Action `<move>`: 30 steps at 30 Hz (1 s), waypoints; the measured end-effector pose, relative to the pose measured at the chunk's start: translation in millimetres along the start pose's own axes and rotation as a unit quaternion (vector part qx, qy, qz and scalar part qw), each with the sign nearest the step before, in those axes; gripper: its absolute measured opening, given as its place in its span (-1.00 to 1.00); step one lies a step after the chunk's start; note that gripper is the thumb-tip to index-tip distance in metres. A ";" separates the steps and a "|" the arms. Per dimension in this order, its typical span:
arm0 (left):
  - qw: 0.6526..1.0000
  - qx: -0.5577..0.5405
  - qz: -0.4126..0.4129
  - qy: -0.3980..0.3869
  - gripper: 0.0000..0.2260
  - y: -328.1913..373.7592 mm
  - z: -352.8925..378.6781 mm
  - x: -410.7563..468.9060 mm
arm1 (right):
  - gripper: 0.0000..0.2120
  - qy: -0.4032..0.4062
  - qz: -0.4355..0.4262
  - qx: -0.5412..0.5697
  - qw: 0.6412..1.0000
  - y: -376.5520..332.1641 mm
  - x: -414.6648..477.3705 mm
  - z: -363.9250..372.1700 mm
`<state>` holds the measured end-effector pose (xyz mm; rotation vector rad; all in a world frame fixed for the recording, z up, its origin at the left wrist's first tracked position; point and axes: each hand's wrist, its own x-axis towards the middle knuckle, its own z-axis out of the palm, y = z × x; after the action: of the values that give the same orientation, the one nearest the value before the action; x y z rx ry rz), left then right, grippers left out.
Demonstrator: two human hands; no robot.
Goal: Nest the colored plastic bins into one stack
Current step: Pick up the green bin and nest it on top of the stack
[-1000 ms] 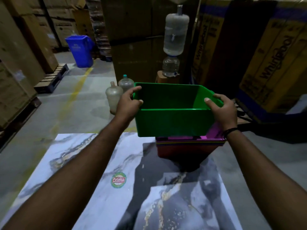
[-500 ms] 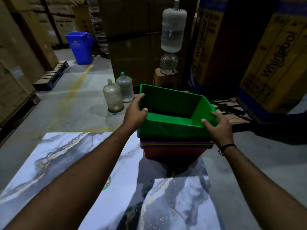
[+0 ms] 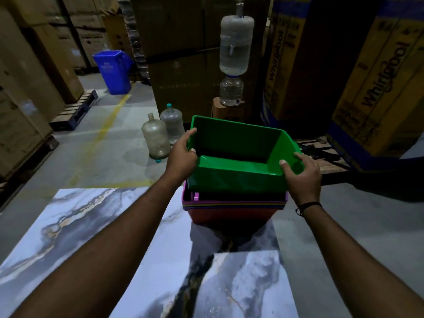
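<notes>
Grip: we hold the green rectangular plastic bin (image 3: 238,157) with both hands; our left hand (image 3: 182,157) clasps its left end wall, thumb inside and fingers hooked over the rim, and our right hand (image 3: 300,177) clasps the near right corner, thumb on the rim.
Bin position: between our hands, the green bin sits partly sunk in the stack of nested coloured plastic bins (image 3: 234,207), most of its walls above the stack's rims.
Bin orientation: opening up, tilted so the far rim stands higher than the near one; its long axis runs from our left hand to our right, and the sloped cut-away end lies under our right hand.
Stack: just below the grip we see layered pink, purple, yellow and blue rims over a red outer bin, standing at the far edge of the marble-patterned white and grey tabletop (image 3: 110,226).
Left of the grip: two clear plastic water jugs (image 3: 164,136) stand on the concrete floor, just beyond our left hand.
Beyond the grip: an inverted water bottle on a dispenser (image 3: 234,53) rests on a brown stool.
Right of the grip: tall yellow and blue cardboard cartons (image 3: 378,76) and a wooden pallet (image 3: 321,152).
Far left: a blue plastic wheeled bin (image 3: 113,71) among brown cartons.
In the way: we see nothing between the green bin and the stack.
</notes>
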<state>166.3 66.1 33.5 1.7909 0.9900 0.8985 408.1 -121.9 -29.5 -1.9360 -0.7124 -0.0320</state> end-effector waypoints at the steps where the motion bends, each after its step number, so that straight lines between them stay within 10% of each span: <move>1: 1.000 0.008 -0.007 0.002 -0.40 -4.8 4.3 -0.9 | -0.55 -0.003 -0.002 -0.005 1.000 1.3 1.0 -1.7; 14: 0.973 0.218 -0.053 -0.063 -0.38 -78.0 18.9 -20.1 | -0.10 -0.198 0.010 -0.119 0.973 34.4 -18.9 12.0; 23: 0.917 0.349 -0.070 -0.177 0.39 -96.6 12.7 -21.8 | 0.09 -0.242 0.021 -0.127 0.962 45.6 -21.5 14.5; 30: 0.908 0.369 -0.071 -0.186 0.48 -100.4 15.4 -24.6 | 0.09 -0.234 0.031 -0.120 0.964 48.2 -26.4 17.5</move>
<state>143.5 68.9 -68.4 2.3491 1.2774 0.0456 405.0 -133.8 -85.8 -2.2251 -0.9936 0.4083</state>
